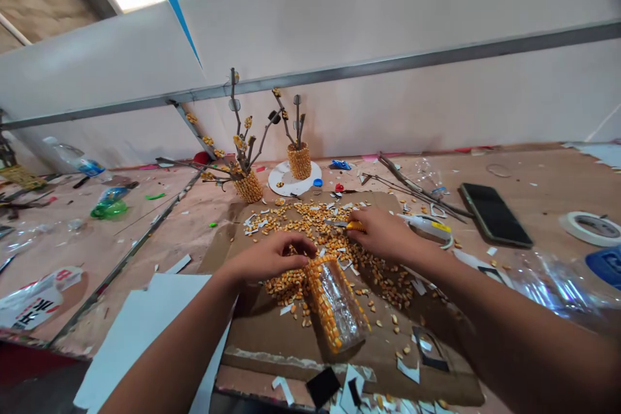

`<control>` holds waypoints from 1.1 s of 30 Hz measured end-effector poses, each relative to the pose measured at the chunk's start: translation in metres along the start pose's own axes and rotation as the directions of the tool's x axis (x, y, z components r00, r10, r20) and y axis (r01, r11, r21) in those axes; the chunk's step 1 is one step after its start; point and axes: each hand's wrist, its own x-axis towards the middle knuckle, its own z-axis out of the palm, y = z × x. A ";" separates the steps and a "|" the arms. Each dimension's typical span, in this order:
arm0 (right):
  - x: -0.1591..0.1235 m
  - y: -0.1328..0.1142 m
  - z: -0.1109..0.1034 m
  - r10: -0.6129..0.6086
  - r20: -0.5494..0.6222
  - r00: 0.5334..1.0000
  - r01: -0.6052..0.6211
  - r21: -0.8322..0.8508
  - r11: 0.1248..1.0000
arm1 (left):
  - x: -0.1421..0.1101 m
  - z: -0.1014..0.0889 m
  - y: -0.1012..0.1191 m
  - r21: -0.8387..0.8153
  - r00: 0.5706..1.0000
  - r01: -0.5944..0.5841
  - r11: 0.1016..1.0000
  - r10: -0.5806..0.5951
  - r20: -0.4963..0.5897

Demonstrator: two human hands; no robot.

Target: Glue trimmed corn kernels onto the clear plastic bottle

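Half open, the left hand [279,257] is above the middle of the cardboard [272,336], with its fingers curved and its thumb apart from them. Its fingertips are at the far end of a clear plastic cylinder [339,304]; whether they press on it, I cannot tell. Right hand [378,231] is closed around the yellow handle of a small knife [356,226], and the blade points to the left, over the corn kernels [334,239].

The cylinder lies on its side, between the middle and the near edge of the cardboard. Kernels cover its left side and its far rim, while its upper right part is bare and shiny. Many loose kernels and white paper scraps are spread around it, mostly toward the far edge.

Beyond this far edge, a white disc [276,180] carries a kernel-covered pot [299,162] with twigs. White sheets [140,330] lie at the left edge of the cardboard. A dark phone [495,213] and a tape roll [592,229] rest toward the right edge of the tabletop [533,174].
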 end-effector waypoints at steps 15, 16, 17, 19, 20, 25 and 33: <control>0.001 0.008 -0.004 0.086 0.080 0.993 -0.076 -0.117 0.990 | -0.004 0.023 -0.027 -0.165 0.997 0.065 0.984 -0.069 -0.020; 0.001 0.007 -0.004 0.086 0.073 0.994 -0.078 -0.110 0.991 | -0.004 0.024 -0.027 -0.172 0.997 0.071 0.983 -0.076 -0.027; 0.001 0.005 -0.003 0.083 0.067 0.994 -0.076 -0.100 0.992 | -0.004 0.024 -0.027 -0.172 0.996 0.075 0.982 -0.082 -0.034; 0.001 0.002 -0.002 0.063 0.058 0.996 -0.059 -0.070 0.996 | -0.005 0.024 -0.025 -0.156 0.996 0.072 0.985 -0.079 -0.043; 0.001 0.001 -0.001 0.046 0.054 0.997 -0.044 -0.052 0.998 | -0.006 0.023 -0.024 -0.149 0.997 0.063 0.987 -0.070 -0.040; 0.000 -0.005 0.004 -0.038 0.027 0.999 0.036 0.056 0.998 | -0.004 0.013 -0.030 -0.178 0.992 -0.022 0.984 -0.001 -0.127; 0.000 -0.008 0.014 0.004 0.081 0.997 -0.006 0.028 1.000 | 0.009 0.011 -0.046 -0.097 0.820 0.034 0.995 -0.083 -0.566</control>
